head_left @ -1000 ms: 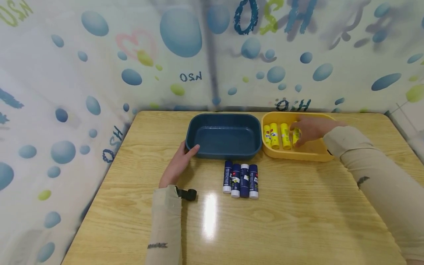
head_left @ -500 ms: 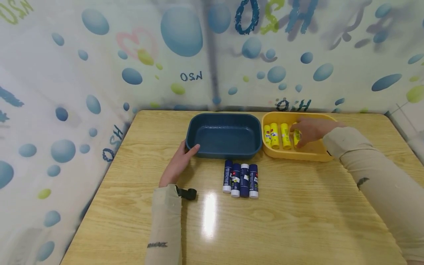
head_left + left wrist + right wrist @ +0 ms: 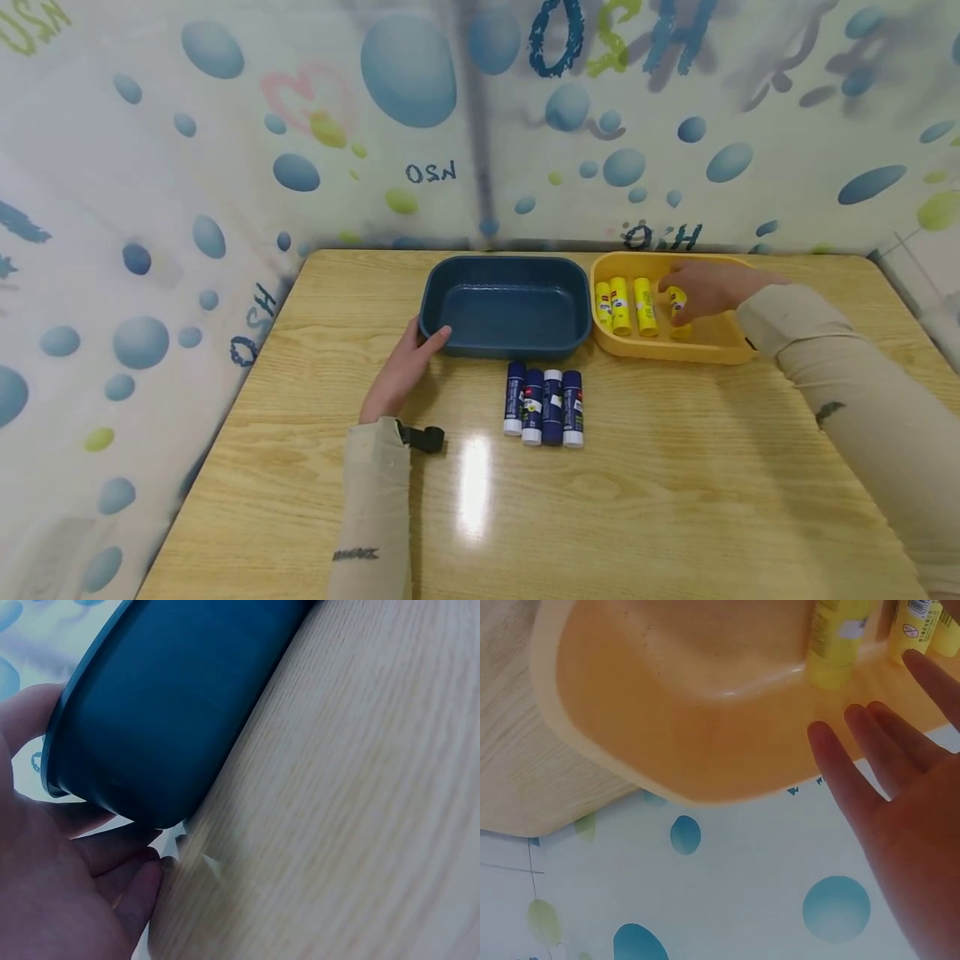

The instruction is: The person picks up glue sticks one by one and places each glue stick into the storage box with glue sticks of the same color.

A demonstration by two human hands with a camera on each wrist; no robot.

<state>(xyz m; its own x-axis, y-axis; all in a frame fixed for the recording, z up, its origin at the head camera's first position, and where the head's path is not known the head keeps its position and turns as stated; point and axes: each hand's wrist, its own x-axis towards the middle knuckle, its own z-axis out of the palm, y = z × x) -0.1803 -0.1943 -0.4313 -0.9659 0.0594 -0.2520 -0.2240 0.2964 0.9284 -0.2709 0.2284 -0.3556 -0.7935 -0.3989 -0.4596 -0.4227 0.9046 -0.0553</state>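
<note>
My left hand (image 3: 397, 375) grips the near-left corner of a dark blue plastic tray (image 3: 517, 348). In the left wrist view its thumb hooks over the rim and the fingers sit against the outer wall. Inside the yellow tray (image 3: 675, 352), my right hand (image 3: 708, 287) hovers over the rightmost yellow glue stick (image 3: 834, 649). Its fingers (image 3: 844, 765) look spread and apart from that stick in the right wrist view. Several other yellow glue sticks (image 3: 645, 307) lie in the tray's left half. The right thumb is mostly hidden in the head view.
Several navy glue sticks (image 3: 533, 408) lie side by side in front of the blue tray, one turned the opposite way. Both trays stand near the back edge of the wooden table (image 3: 675, 500). A patterned wall covering (image 3: 427, 200) rises behind and to the left.
The rightmost yellow glue stick has rolled or turned slightly, showing its label and more of its lower end. My right fingers have lifted a little off it. The left hand has stayed put.
</note>
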